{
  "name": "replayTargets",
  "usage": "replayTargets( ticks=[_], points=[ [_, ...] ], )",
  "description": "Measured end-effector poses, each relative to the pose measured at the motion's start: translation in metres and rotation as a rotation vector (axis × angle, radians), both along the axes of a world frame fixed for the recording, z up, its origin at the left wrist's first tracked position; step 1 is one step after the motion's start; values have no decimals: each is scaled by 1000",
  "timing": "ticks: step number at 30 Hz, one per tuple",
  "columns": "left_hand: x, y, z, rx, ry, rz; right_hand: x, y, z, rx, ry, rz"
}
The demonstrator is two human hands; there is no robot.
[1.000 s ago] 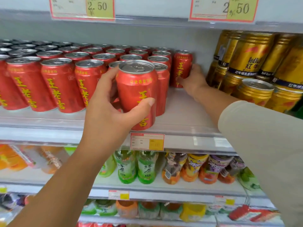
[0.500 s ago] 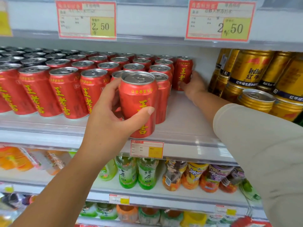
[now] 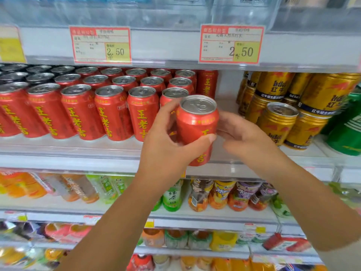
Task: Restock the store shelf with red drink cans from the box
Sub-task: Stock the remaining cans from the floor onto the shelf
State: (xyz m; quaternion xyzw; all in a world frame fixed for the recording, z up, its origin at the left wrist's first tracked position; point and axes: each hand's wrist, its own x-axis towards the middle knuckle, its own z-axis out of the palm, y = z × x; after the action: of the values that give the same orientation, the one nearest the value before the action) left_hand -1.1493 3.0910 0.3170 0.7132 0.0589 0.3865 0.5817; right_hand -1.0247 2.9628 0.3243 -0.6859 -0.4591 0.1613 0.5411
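Held can [image 3: 197, 124]: red, sealed, upright, inside left grip [image 3: 166, 151].
Shelved cans [image 3: 109, 112]: red, upright rows, left of that grip.

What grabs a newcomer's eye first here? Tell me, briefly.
A red can is held upright at centre in the left hand, with the right hand open beside it. Behind, rows of red cans fill the left of the shelf; gold cans stack at right.
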Motion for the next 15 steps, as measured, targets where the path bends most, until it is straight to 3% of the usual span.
replayTargets(
  ticks=[3,10,15],
  points=[
    [15,-6,-1,-12,-1,-21,-7,-23,1,-56,26,55],
    [37,-9,3,56,80,-128,-4,-14,6,51,-58,-307],
    [-1,12,-13,315,115,79,21,7,0,-29,-112,-458]
  ],
)
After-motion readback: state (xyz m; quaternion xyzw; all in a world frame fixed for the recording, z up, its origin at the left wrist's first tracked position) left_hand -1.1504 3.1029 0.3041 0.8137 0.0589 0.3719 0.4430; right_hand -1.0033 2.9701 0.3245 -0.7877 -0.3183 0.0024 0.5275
